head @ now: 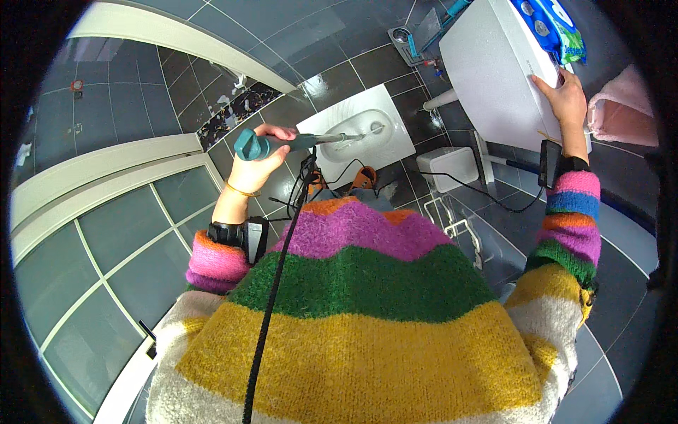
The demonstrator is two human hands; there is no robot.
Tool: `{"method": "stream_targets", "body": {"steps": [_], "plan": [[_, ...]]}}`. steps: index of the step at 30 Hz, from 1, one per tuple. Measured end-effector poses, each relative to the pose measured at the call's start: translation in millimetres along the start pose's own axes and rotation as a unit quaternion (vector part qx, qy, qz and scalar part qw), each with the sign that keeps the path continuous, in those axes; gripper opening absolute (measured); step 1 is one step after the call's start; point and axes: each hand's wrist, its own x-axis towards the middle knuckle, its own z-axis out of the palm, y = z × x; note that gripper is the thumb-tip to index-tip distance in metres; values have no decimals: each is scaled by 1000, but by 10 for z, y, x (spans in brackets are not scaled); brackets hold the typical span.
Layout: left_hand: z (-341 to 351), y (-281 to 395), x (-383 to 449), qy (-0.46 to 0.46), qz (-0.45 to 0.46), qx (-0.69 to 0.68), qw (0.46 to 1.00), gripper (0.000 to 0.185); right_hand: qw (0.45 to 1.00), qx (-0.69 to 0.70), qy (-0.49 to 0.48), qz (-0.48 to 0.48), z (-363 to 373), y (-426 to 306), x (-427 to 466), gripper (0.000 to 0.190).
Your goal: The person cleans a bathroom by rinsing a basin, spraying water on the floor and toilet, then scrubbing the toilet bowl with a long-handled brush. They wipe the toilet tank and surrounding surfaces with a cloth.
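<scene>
My left hand point(259, 161) grips the dark green handle point(286, 146) of a tool with a metal shaft, which points over the white squat toilet point(318, 124). The tool's far end is over the bowl, and I cannot tell whether it touches it. At the right, my right hand point(567, 98) rests on the edge of a white cabinet or tank point(487, 69), thumb on its face. Its other fingers are partly hidden, so whether they hold anything does not show. A blue and green wipes packet point(553, 26) lies just beyond that hand.
A white bin point(447, 168) stands right of the squat toilet. A pale pipe point(440, 99) and a red-handled valve point(433, 64) are near the wall. White framed glass door panels point(127, 228) stand at left. A pink towel point(627, 106) hangs at far right. Black cables dangle before me.
</scene>
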Motion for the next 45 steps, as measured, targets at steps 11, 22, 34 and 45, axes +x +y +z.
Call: {"method": "stream_targets", "body": {"steps": [11, 22, 34, 45], "plan": [[-163, -183, -332, 32, 3, -20, 999, 15, 999, -7, -45, 25, -11, -23, 31, 80], [-195, -240, -417, 44, 5, -33, 998, 16, 999, -19, -45, 23, 47, 20, 51, 80], [-180, -215, -428, 47, 6, -38, 998, 17, 999, -19, -32, 19, 45, 8, 45, 82], [-89, -129, -305, 76, 27, 87, 993, 14, 999, -16, -21, 24, 66, -8, 30, 82]]}}
